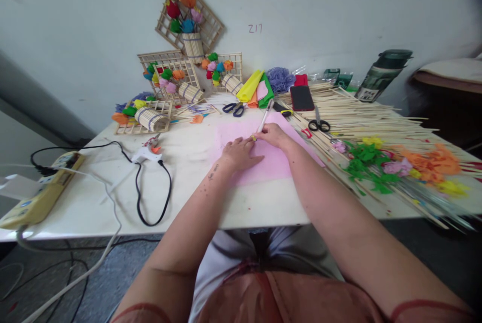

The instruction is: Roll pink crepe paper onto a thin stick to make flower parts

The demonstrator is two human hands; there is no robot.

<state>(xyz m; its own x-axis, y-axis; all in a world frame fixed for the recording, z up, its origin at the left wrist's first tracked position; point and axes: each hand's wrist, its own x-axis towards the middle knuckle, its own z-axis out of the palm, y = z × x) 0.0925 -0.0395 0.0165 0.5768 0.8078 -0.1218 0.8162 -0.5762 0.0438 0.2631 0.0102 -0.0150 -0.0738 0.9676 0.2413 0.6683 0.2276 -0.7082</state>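
A pink sheet of paper lies flat on the white table in front of me. My left hand rests palm down on the sheet, fingers spread a little. My right hand holds a white pen-like tool by its lower end, its tip touching the pink sheet right beside my left fingers. The tool slants up and away from me.
A glue gun with a black cable lies left, beyond it a power strip. Stick frames with paper flowers stand at the back. Blue scissors, black scissors, a phone, bamboo sticks and loose paper flowers fill the right.
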